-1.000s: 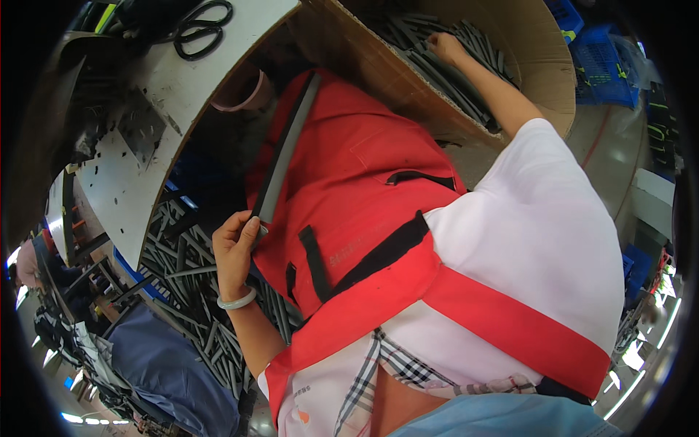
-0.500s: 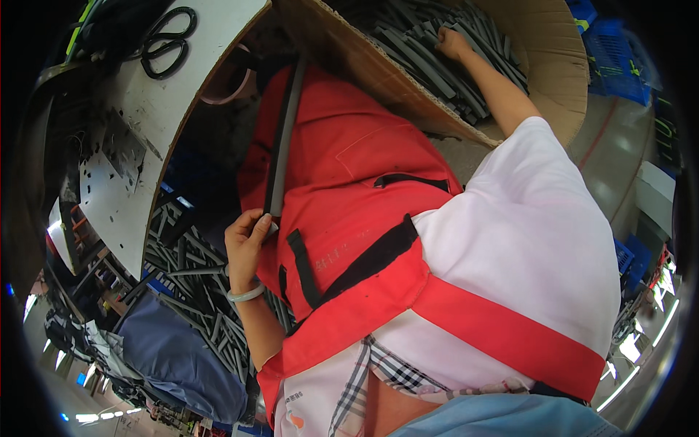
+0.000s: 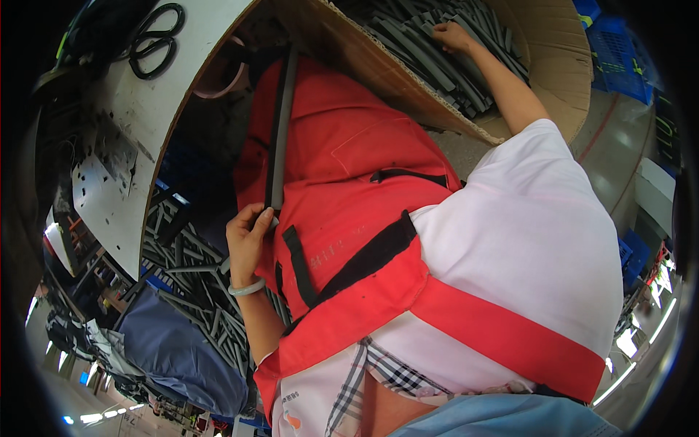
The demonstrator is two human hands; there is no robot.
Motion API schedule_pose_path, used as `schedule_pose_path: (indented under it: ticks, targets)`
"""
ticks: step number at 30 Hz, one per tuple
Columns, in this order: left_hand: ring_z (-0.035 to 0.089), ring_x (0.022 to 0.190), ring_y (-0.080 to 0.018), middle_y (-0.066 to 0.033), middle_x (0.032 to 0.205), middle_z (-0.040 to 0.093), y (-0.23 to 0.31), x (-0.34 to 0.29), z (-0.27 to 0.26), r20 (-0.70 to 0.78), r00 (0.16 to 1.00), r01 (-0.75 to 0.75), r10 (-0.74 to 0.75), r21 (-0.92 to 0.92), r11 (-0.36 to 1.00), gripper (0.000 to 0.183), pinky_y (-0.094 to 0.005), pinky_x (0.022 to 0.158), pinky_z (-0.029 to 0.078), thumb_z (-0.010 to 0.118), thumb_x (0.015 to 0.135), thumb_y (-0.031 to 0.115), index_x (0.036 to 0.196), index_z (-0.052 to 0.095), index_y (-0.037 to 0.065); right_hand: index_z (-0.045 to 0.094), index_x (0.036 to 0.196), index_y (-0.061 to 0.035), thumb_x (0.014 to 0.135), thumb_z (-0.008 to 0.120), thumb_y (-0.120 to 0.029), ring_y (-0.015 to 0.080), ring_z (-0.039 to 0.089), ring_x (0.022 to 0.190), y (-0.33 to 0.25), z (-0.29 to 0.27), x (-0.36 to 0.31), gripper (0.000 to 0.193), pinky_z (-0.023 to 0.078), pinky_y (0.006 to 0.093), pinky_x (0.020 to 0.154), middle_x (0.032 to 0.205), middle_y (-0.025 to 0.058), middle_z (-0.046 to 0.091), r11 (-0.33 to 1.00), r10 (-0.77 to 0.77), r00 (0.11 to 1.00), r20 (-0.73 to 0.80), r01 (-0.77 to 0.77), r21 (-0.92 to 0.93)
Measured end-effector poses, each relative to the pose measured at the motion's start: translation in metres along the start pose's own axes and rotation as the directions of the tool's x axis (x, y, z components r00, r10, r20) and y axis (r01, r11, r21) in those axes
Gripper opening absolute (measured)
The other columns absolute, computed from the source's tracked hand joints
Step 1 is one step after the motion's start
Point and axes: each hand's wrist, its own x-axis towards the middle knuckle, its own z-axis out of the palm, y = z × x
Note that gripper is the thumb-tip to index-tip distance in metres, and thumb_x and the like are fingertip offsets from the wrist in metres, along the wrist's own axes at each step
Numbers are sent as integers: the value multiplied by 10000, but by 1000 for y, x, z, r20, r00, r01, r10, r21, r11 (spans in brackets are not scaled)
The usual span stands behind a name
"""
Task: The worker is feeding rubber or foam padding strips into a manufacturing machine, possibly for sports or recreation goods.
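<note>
Since the earliest frame, the black-and-grey strip (image 3: 282,131) has swung from a rightward slant to nearly straight ahead of the left fingers. Our left hand (image 3: 246,239) pinches its near end between thumb and fingers; its length extends forward over the red apron (image 3: 364,138). Our right hand (image 3: 453,37) has its fingers curled at the grey strips (image 3: 408,47) inside the cardboard box (image 3: 557,95); we cannot tell whether they grip one. Left of the left fingers lies a loose pile of strips (image 3: 196,284). Farther forward-left, a white table (image 3: 207,29) carries black-handled scissors (image 3: 156,34).
</note>
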Motion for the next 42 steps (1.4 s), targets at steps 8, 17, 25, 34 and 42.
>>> schedule_pose_path:
  ticks: [8,17,25,34,42]
  targets:
    - [590,769,-56,8,860,663,-2,-4,2,-10,1000,4,-5,-10,1000,121,-199,719,467,647,943,85,1012,675,-10,547,1337,13,892,649,-215,121,626,614,-5,8,-7,510,556,253,585,844,73,682,994,-12,999,53,6,110]
    - [574,757,-42,28,854,659,-6,-2,3,6,999,-36,36,-5,999,128,-186,710,450,643,951,100,1030,674,4,574,1291,24,935,633,-216,106,597,593,6,6,-4,433,534,262,538,850,43,670,984,-57,996,68,44,172]
    - [576,754,-40,24,863,663,-10,-1,4,14,998,-56,56,25,998,134,-186,703,451,644,950,101,1036,675,2,623,1186,-6,1000,528,-277,118,607,570,14,10,-3,342,516,252,515,949,62,658,981,18,997,-70,-4,195]
    - [577,743,-55,7,820,660,-4,-1,8,-18,997,-78,79,41,996,129,-201,690,457,663,929,95,986,684,-18,633,1237,-73,962,587,-280,154,686,685,3,7,0,347,550,272,579,1131,82,675,982,8,997,-83,8,189]
    - [626,739,-76,-23,804,692,8,-16,-2,-91,986,-136,137,22,990,142,-217,671,491,678,904,97,970,709,-25,708,1144,-123,966,602,-335,78,651,744,-122,-21,-16,296,506,228,649,945,26,718,878,-295,890,-347,396,268]
